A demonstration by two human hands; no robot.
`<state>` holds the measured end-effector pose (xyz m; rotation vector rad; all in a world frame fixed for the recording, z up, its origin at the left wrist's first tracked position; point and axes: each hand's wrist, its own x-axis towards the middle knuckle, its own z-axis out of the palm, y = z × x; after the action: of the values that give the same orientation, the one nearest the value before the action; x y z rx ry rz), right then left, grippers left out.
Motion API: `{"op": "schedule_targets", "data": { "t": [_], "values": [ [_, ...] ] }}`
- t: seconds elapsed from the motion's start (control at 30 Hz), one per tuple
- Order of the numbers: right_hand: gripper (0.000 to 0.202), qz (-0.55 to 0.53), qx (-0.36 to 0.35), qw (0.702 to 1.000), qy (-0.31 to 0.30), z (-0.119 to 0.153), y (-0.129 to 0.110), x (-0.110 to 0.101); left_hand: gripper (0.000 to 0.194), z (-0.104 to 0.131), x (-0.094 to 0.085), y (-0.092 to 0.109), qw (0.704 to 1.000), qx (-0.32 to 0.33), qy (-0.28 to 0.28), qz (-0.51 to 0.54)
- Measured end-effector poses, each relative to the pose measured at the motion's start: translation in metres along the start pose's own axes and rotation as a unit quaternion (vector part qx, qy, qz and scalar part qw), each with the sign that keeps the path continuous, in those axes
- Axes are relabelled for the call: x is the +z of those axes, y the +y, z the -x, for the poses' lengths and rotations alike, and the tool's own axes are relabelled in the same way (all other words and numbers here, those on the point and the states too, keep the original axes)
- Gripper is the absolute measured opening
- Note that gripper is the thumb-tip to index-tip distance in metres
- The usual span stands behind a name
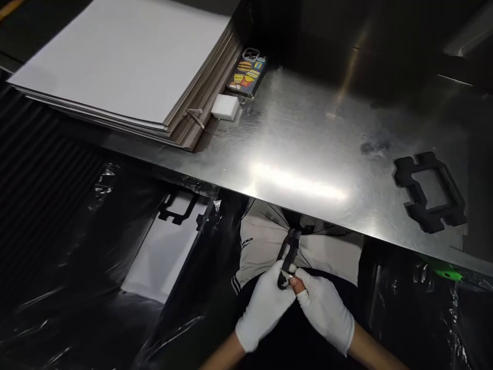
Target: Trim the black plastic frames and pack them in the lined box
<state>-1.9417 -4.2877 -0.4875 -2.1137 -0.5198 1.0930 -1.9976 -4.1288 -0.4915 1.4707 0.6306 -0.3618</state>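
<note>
the black part [291,254], at lower centre, is gripped by the left hand [269,293], seemingly to steady it while the right hand [323,308] pinches its near end (thumb [297,284] bare, perhaps for feel); a similar part [415,194] lies far right on the metal table [308,139].

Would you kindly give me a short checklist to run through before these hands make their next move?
1. Left hand holding the slim black frame: ok, fingers around it, above the lap.
2. Right hand's grip: cannot tell; its fingertips meet the frame's near end, but the detail is too small.
3. Glove cover: not ok, the right thumb is bare.
4. Second black frame on the metal table: ok, lying inside the edge.
5. Phone apart from both hands: ok, beside the stack of sheets.
</note>
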Motion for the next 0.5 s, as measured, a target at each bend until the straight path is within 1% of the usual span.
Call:
{"op": "schedule_targets", "data": {
  "t": [0.13, 0.23, 0.37, 0.5],
  "values": [
    [0.060, -0.020, 0.038, 0.999, 0.003, 0.002, -0.004, 0.005, 0.007, 0.000, 0.003, -0.006, 1.000, -0.022, 0.017, 0.000],
    [0.063, -0.043, 0.053, 0.998, -0.007, 0.001, -0.006, 0.007, 0.006, 0.001, 0.005, -0.006, 0.999, -0.021, 0.038, 0.009],
    [0.063, -0.057, 0.070, 0.996, -0.008, 0.000, -0.009, 0.009, 0.006, 0.001, 0.006, -0.006, 0.998, -0.019, 0.058, 0.001],
    [0.058, -0.043, 0.072, 0.996, -0.003, -0.002, -0.010, 0.014, 0.007, -0.001, 0.005, -0.009, 0.997, -0.022, 0.070, -0.015]
  ]
}}
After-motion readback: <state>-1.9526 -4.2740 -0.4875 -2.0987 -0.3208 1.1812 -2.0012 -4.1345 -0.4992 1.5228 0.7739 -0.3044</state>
